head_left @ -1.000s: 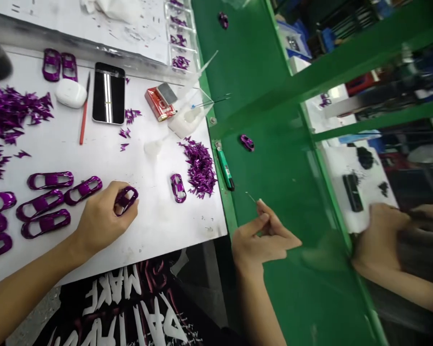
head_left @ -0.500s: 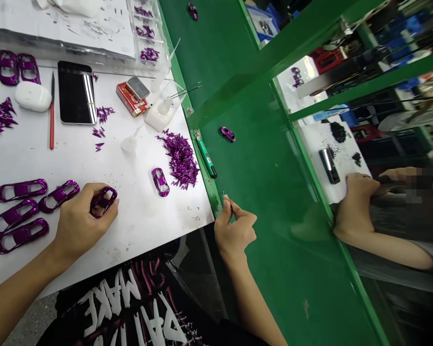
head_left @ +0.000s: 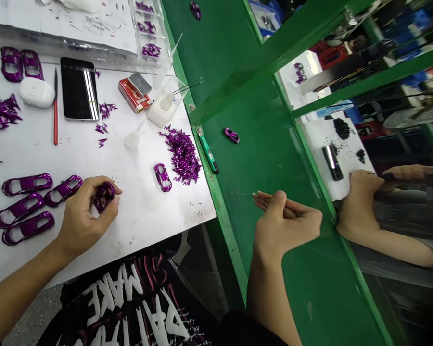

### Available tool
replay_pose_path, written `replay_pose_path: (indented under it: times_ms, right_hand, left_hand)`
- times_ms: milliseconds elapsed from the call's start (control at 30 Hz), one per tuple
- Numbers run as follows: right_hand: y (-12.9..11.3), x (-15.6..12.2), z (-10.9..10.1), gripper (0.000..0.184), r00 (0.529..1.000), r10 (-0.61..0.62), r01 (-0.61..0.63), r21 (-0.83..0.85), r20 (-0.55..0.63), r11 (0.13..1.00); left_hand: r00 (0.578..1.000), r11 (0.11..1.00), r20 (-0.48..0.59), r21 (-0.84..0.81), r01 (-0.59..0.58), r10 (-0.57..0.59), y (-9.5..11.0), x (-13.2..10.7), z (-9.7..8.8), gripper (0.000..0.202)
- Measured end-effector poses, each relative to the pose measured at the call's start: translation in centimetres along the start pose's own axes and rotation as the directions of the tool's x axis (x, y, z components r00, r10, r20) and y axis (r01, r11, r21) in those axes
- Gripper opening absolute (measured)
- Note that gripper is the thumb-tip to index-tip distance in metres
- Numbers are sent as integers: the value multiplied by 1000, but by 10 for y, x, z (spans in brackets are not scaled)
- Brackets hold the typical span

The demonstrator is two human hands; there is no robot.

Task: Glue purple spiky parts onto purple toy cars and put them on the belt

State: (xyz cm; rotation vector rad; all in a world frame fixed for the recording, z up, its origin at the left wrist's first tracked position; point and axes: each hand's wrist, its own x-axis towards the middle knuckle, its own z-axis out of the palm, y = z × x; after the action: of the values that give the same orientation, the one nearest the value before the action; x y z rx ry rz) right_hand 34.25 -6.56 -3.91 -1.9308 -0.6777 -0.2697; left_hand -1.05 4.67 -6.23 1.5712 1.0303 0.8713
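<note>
My left hand is closed round a shiny purple toy car shell, held just above the white work board. Three more purple shells lie in a row to its left. My right hand hovers over the green conveyor belt, thumb and fingers pinched on a thin needle-like pin whose tip points left. A finished small purple car rests beside a heap of purple slivers.
A phone, white earbud case, red pen, red pack, glue holder and green lighter lie about. Another purple car sits on the belt. A co-worker's hand works across the belt.
My right hand moved right from the board's edge out over the belt, still pinching the pin. My left hand turned the purple shell in its fingers.
</note>
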Motion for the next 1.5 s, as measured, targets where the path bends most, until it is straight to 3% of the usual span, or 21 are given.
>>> replay_pose_path:
  times_ms: [100,200,300,400,533,733,833,933,1033,1133,1233,1367,1433,1500]
  right_hand:
    - [-39,-24,10,39,998,-49,44,164,26,986]
    - [-77,-53,25,34,974,19,-111,399,227,910]
    - [-101,-77,40,28,880,51,-299,466,473,833]
    - [-113,-91,52,24,801,39,-396,479,597,784]
    - [-122,-97,61,24,784,8,-404,501,621,765]
    - [-127,-100,64,22,790,-12,-375,498,613,782]
    - [-126,-101,62,20,814,-34,-338,521,580,783]
    - [-125,-92,66,22,861,-82,-254,564,502,786]
    - [-123,-60,87,25,941,-245,59,599,234,799]
    - [-124,-13,123,29,891,-453,362,550,35,753]
    - [-130,26,162,31,832,-545,420,522,106,743]
    - [-140,41,200,29,831,-519,408,415,200,813]
    - [-140,39,213,29,842,-468,372,339,268,864]
    - [-139,37,221,29,838,-417,332,279,351,901]
  left_hand:
    - [996,967,87,-249,55,-34,4,-1,-1,13]
    - [991,965,135,-259,23,12,4,0,1,17]
    - [969,969,145,-174,-173,199,0,2,5,33]
    - [905,915,139,-81,-394,402,-7,4,8,30]
    - [860,866,138,24,-499,492,-13,5,8,31]
    - [871,875,108,24,-484,479,-10,5,7,6]
    - [881,886,95,-14,-464,463,-10,6,6,5]
    - [894,897,78,-15,-441,441,-12,5,8,4]
    - [905,900,79,102,-424,418,-15,2,10,3]
    - [894,866,124,225,-447,430,-17,-2,12,10]
    - [874,830,158,274,-485,459,-18,-5,12,11]
    - [870,821,166,285,-494,465,-19,-5,10,11]
    - [835,790,212,274,-549,507,-18,-7,13,11]
    - [759,717,274,254,-649,591,-17,-10,18,11]
